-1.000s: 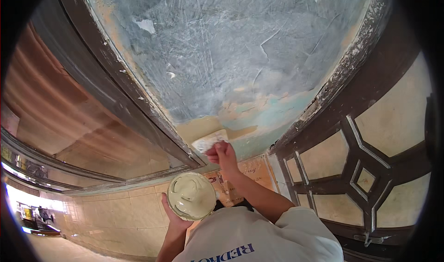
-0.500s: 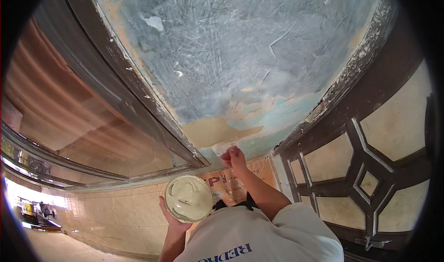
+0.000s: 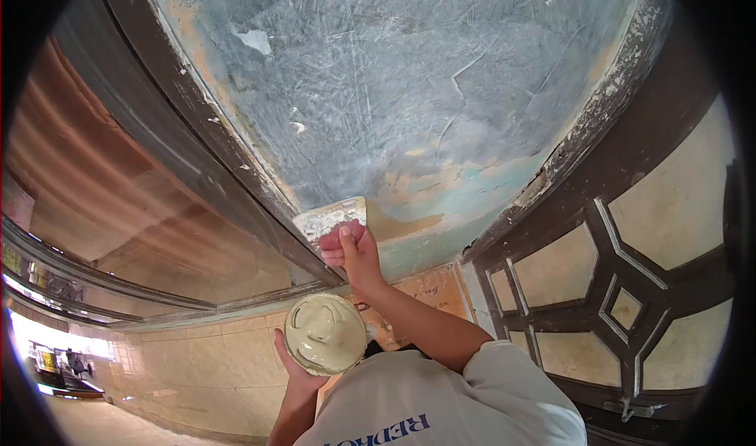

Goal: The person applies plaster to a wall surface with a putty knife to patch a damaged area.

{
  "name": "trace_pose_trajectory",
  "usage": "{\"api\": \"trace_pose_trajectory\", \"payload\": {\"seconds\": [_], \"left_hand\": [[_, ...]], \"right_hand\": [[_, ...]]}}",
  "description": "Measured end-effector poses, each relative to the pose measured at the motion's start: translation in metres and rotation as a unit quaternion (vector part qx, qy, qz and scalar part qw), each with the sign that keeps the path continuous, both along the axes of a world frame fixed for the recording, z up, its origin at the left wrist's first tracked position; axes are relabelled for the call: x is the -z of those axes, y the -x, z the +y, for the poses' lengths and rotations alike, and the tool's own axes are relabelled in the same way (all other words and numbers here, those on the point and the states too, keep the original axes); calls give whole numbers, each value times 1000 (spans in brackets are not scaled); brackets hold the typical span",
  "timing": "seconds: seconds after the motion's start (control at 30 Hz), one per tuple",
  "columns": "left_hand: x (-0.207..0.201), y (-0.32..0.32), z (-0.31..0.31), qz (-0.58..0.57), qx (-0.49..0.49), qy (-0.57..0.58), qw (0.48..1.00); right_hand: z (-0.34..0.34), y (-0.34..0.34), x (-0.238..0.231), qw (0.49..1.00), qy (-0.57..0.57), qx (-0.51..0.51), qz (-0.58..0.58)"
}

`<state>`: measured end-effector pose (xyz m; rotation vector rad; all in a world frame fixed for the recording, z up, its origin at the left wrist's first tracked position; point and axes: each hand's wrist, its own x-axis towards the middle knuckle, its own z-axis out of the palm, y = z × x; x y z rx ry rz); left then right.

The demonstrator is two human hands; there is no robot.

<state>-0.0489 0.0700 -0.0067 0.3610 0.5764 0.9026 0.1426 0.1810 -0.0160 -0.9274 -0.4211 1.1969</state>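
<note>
Down close, the left hand (image 3: pixel 301 373) has its grip curved around a round tub (image 3: pixel 299 361) of pale paste (image 3: pixel 325 328), thumb up one side, other fingers hidden. Beyond it, the right hand (image 3: pixel 361 263) has its grip closed on a scraper (image 3: pixel 335 218), the smeared blade at the blue-grey wall's (image 3: pixel 378 92) lower left, beside a dark frame (image 3: pixel 236 202). A tan patch (image 3: pixel 405 225) shows right of the blade.
</note>
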Motion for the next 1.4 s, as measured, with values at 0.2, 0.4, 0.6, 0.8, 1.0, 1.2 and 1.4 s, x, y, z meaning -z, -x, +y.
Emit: {"api": "trace_pose_trajectory", "payload": {"seconds": [0.2, 0.4, 0.6, 0.8, 1.0, 1.2, 1.4], "left_hand": [[4, 3, -1, -31, -22, 51, 998], [7, 14, -5, 2, -26, 30, 999], [6, 6, -2, 65, 5, -47, 997], [5, -2, -3, -4, 3, 14, 1000], [14, -3, -4, 19, -1, 8, 1000], [19, -16, -2, -22, 8, 56, 998], [20, -24, -4, -24, 1, 59, 998]], "right_hand": [[-3, -33, 138, 998, 43, 32, -23], [-58, -52, 189, 982, 171, -34, -75], [-20, -44, 113, 986, 59, 35, -153], [-18, -90, 149, 978, 82, 91, -170], [-59, -112, 233, 988, 72, 12, -140], [-23, -66, 94, 964, -13, 87, -249], [-26, -119, 142, 966, 52, 172, -187]]}}
